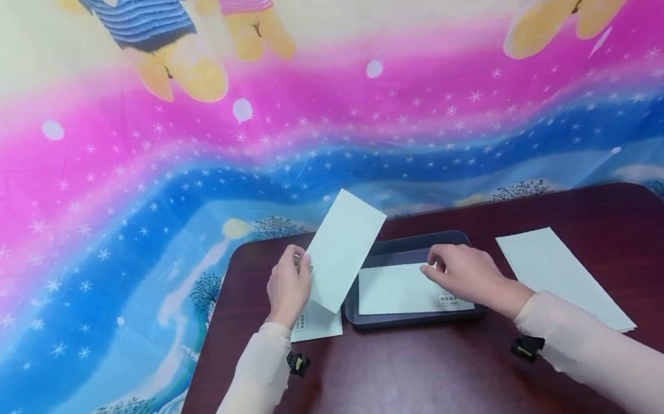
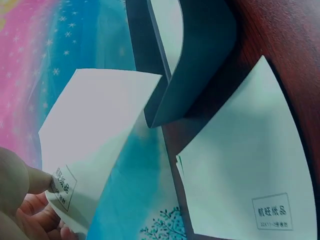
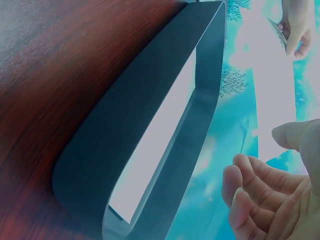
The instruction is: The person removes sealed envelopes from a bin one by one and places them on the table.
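Observation:
My left hand [image 1: 289,286] pinches a pale envelope [image 1: 348,249] by one end, thumb against its printed box in the left wrist view. This envelope [image 2: 95,115] is tilted up in the air beside a dark tray [image 1: 417,320]. Inside the tray lies another pale envelope [image 1: 401,289], its printed box at the near right corner. Above the tray's right part hovers my right hand [image 1: 470,277], fingers loosely bent and holding nothing; in the right wrist view a gap shows between thumb and fingers [image 3: 255,185]. Below my left hand lie more envelopes [image 2: 250,170], printed side up.
A pile of pale envelopes [image 1: 561,277] lies slantwise on the right of the dark red-brown table [image 1: 388,390]. Behind the table's far edge hangs a colourful printed cloth [image 1: 322,113]. Small black devices [image 1: 528,348] are strapped on both wrists.

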A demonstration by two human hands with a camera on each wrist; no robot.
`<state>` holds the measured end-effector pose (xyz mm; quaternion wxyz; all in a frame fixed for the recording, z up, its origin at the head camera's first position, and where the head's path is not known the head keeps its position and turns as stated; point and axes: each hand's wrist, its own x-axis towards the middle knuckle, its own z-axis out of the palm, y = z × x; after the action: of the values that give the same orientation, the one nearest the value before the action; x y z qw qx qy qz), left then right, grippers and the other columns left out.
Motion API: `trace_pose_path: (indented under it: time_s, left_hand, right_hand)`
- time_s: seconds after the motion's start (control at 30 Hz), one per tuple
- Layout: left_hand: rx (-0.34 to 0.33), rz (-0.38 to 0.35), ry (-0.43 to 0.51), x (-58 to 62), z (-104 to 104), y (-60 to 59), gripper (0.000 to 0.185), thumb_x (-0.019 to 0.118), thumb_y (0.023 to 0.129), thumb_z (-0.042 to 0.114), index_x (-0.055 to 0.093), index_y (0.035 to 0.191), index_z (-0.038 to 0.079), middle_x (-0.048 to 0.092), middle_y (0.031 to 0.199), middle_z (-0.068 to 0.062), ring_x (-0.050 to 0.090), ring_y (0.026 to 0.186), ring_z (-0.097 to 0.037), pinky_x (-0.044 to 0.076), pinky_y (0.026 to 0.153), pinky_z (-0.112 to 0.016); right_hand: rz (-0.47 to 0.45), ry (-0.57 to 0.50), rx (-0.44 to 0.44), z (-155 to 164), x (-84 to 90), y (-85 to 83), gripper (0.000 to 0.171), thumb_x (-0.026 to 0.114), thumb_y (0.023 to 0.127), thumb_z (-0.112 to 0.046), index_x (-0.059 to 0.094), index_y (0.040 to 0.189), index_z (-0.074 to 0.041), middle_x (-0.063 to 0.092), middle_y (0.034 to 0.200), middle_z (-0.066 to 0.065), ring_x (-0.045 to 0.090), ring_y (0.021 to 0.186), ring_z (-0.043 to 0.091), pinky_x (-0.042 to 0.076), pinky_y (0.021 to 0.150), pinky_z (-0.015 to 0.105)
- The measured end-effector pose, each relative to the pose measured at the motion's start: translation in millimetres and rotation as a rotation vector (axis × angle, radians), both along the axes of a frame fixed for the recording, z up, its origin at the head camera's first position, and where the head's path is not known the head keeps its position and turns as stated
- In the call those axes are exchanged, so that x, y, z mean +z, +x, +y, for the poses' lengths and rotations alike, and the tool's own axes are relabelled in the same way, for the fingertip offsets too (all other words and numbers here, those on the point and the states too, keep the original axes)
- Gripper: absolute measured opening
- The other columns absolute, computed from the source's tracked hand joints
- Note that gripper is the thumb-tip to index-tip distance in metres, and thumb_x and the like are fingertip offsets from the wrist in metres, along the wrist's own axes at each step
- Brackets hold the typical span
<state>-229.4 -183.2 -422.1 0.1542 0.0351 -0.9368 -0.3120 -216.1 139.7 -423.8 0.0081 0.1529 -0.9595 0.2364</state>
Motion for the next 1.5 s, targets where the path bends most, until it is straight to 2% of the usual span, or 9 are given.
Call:
trace_pose_path:
  time_s: [0.23, 0.5, 0.87, 1.07, 1.5]
  left_hand:
    - [0.065, -0.032, 0.007, -4.0, -14, 4.3, 0.014, 0.053, 0.105, 0.030, 0.062, 0.105, 0.019, 0.071, 0.088, -0.001, 0.059, 0.065, -0.018, 0.042, 0.063, -0.034]
    - [0.106, -0.061, 0.010, -9.5, -25, 10.3, 0.015, 0.053, 0.105, 0.029, 0.063, 0.106, 0.017, 0.071, 0.088, -0.003, 0.061, 0.067, -0.020, 0.043, 0.064, -0.037]
    - [0.148, -0.106, 0.021, -26.0, -37, 15.1, 0.016, 0.054, 0.104, 0.029, 0.063, 0.103, 0.017, 0.070, 0.088, -0.003, 0.061, 0.068, -0.019, 0.041, 0.063, -0.035]
    - [0.178, -0.175, 0.012, -36.3, -48, 17.1, 0.016, 0.055, 0.103, 0.028, 0.064, 0.102, 0.015, 0.072, 0.091, -0.005, 0.063, 0.068, -0.020, 0.041, 0.061, -0.034]
    - [0.197, -0.263, 0.057, -56.4, -59, 18.2, 0.016, 0.058, 0.101, 0.027, 0.066, 0.099, 0.013, 0.073, 0.095, -0.006, 0.067, 0.081, -0.024, 0.047, 0.070, -0.043]
  right_hand:
    - [-0.001, 0.000, 0.004, -4, -0.8, -1.5, 0.025, 0.063, 0.098, -0.037, 0.069, 0.103, -0.012, 0.065, 0.077, -0.004, 0.052, 0.060, 0.009, 0.040, 0.050, 0.030]
    - [-0.004, 0.000, 0.008, -9, -3.0, -1.7, 0.025, 0.064, 0.098, -0.035, 0.070, 0.104, -0.012, 0.063, 0.071, -0.005, 0.051, 0.057, 0.010, 0.040, 0.049, 0.030]
    - [-0.008, 0.005, 0.010, -14, -7.4, 0.8, 0.025, 0.064, 0.097, -0.035, 0.069, 0.104, -0.011, 0.060, 0.066, -0.006, 0.049, 0.052, 0.010, 0.039, 0.047, 0.030]
    - [0.000, 0.005, 0.011, -15, -7.1, 0.8, 0.024, 0.065, 0.097, -0.034, 0.070, 0.104, -0.011, 0.059, 0.064, -0.006, 0.049, 0.052, 0.011, 0.039, 0.046, 0.030]
    - [-0.003, 0.015, 0.021, -18, -9.5, -0.3, 0.025, 0.065, 0.097, -0.035, 0.070, 0.103, -0.011, 0.058, 0.062, -0.006, 0.048, 0.051, 0.011, 0.038, 0.046, 0.030]
